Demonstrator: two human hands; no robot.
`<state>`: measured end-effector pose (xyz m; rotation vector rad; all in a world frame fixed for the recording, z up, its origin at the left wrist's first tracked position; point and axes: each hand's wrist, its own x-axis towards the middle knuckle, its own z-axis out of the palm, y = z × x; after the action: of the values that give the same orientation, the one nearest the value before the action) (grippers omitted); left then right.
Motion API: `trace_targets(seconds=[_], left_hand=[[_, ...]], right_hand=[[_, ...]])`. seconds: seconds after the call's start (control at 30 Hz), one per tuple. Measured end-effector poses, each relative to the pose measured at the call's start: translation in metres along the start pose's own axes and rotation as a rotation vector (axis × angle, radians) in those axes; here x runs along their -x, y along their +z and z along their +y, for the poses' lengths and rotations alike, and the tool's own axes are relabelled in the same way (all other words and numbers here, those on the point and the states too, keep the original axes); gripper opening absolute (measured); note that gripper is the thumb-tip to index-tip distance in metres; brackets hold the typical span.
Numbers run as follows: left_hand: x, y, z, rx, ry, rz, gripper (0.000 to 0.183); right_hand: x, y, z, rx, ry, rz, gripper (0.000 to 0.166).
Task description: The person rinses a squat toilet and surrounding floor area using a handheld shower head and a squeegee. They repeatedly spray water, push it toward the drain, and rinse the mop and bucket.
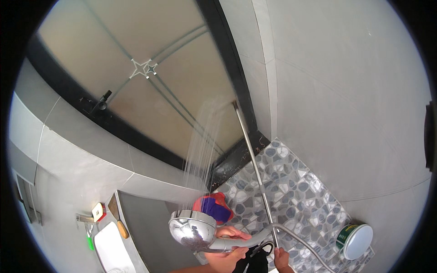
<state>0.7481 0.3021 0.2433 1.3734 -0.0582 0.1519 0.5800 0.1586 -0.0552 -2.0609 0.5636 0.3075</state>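
Observation:
My left hand [232, 239] is closed around the grey handle of a chrome shower head [193, 228], at the bottom centre. Streams of water spray from it towards a frosted glass door [174, 68] with a black frame. My right hand [281, 258] grips the lower end of a long metal pole [254, 160], right of the left hand. The pole's far end is at the door's right side, near the frame; what is fitted there is blurred. A grey shower hose [304, 240] curves from the handle to the lower right, crossing the pole.
A red and purple item [215, 206] lies on the pebble-patterned floor [290, 191] beyond the shower head. At the lower right stands a white and green bucket [357, 241]. Left are a white basin [112, 247], a wooden-handled brush [122, 229] and a wall fixture [85, 218]. A black sill [239, 162] edges the doorway.

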Motion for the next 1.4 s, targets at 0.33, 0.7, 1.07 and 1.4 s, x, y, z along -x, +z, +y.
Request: trace_targets(seconds=[0.33,0.7,1.07,1.4], left_hand=[[-0.005,0.012,0.083,0.079,0.101,-0.010,0.021],[-0.002,0.013,0.155,0.097,0.051,-0.065,0.027],[-0.026,0.037,0.218,0.245,0.320,-0.168,0.034],[-0.053,0.036,0.227,0.279,0.209,-0.261,0.034]], right_hand=[[0.010,-0.045,-0.104,0.002,-0.206,-0.010,0.042],[0.060,-0.090,-0.196,-0.066,-0.210,-0.178,0.034],[-0.063,-0.097,-0.288,-0.249,-0.685,0.176,0.029],[0.041,-0.085,-0.137,-0.005,-0.330,0.100,0.041]])
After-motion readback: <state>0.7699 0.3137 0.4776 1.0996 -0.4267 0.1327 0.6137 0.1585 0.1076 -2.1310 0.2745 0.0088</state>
